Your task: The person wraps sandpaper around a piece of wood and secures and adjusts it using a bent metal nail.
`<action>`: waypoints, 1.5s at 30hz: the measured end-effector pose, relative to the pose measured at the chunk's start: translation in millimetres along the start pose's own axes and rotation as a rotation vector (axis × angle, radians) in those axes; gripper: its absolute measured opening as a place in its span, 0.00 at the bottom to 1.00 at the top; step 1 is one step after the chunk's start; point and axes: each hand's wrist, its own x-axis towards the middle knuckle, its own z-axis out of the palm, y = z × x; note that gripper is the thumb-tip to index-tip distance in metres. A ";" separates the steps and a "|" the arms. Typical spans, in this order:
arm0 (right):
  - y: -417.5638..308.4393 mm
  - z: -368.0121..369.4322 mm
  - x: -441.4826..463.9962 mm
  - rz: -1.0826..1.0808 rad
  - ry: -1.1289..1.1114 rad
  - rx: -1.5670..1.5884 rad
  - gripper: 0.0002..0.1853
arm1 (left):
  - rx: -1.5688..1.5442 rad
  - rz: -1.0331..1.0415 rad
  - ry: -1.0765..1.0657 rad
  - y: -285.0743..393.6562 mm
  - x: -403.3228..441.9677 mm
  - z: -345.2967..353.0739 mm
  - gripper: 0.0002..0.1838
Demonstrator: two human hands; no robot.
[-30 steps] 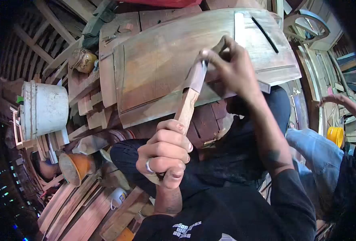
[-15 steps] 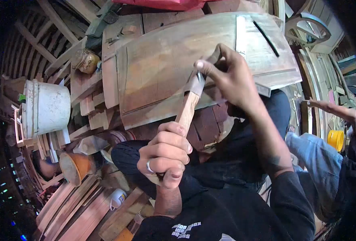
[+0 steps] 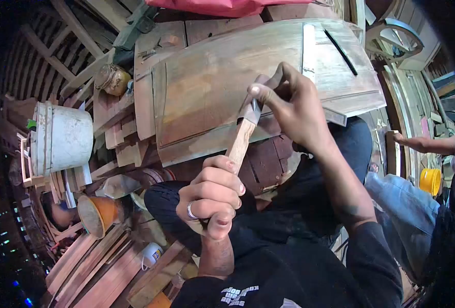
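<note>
My left hand (image 3: 212,197) is closed around the pale wooden handle (image 3: 240,142) of a tool tilted up and to the right. A dark grey, metal-looking collar (image 3: 249,114) sits at the handle's upper end. Thumb and fingers of my right hand (image 3: 297,105) pinch the dark part above that collar and hide most of it, so its exact shape cannot be made out. Behind both hands lies a wide, curved wooden panel (image 3: 202,82), with a white strip (image 3: 308,49) and a thin black bar (image 3: 340,51) on it.
To the left are a dirty white bucket (image 3: 68,136), a jar (image 3: 113,79) and an orange container (image 3: 96,214). Wooden planks (image 3: 91,264) lie lower left, near a small white cup (image 3: 151,254). Another person's hand (image 3: 412,143) and a yellow container (image 3: 429,181) are at the right.
My right hand's fingers have shifted slightly down around the tool's upper end, covering more of it. My left hand keeps its hold. The other person's hand has moved slightly.
</note>
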 end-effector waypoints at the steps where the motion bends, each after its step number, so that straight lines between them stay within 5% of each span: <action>1: 3.1 -0.5 3.2 0.004 0.000 0.005 0.19 | 0.005 -0.011 -0.002 0.8 -0.8 -1.2 0.16; 3: 10.6 -2.4 15.9 0.184 0.060 0.111 0.22 | 0.004 -0.025 0.003 2.8 -2.5 -0.6 0.17; 9: 6.4 -1.1 4.6 0.020 0.020 0.050 0.21 | 0.000 -0.015 0.009 1.0 0.3 -1.2 0.18; 11: 6.7 -3.4 13.5 0.254 0.057 0.176 0.22 | 0.004 -0.014 0.018 0.3 -1.8 0.5 0.18; 17: -1.7 -2.7 0.9 0.014 0.014 -0.046 0.21 | -0.001 -0.003 0.023 -0.6 1.9 0.2 0.19; 19: -7.1 -6.4 10.7 0.258 -0.002 0.158 0.21 | 0.002 -0.028 0.018 0.7 0.9 -0.6 0.20; 25: 6.9 5.8 3.7 -0.087 0.088 0.077 0.19 | 0.007 -0.020 0.035 1.3 0.9 3.6 0.18; 28: 6.0 -5.4 17.0 0.243 0.059 0.101 0.19 | 0.016 -0.034 0.008 2.5 -0.9 4.1 0.18; 29: 33.7 -4.8 27.4 0.043 0.111 -0.059 0.20 | 0.020 -0.020 0.006 2.4 1.4 5.1 0.18; 31: -10.6 -8.9 12.3 0.230 0.049 0.075 0.20 | 0.004 0.011 0.010 -0.3 0.8 3.3 0.17; 33: -7.7 -3.4 -2.4 0.063 -0.011 0.097 0.20 | 0.005 -0.002 0.002 0.5 1.4 2.1 0.16; 36: 10.9 -9.9 19.6 0.191 0.045 0.047 0.22 | 0.024 -0.034 -0.026 3.5 1.0 3.8 0.16; 40: 8.3 -10.1 7.0 0.024 -0.015 0.034 0.20 | 0.005 -0.005 0.004 1.6 0.8 3.3 0.17; 43: -0.8 -10.1 7.1 0.219 -0.169 0.184 0.16 | -0.003 -0.020 0.014 -0.9 -5.1 -0.4 0.18; 45: 13.6 -7.6 28.6 0.107 -0.004 0.076 0.21 | 0.019 -0.008 0.020 0.1 -2.3 1.1 0.19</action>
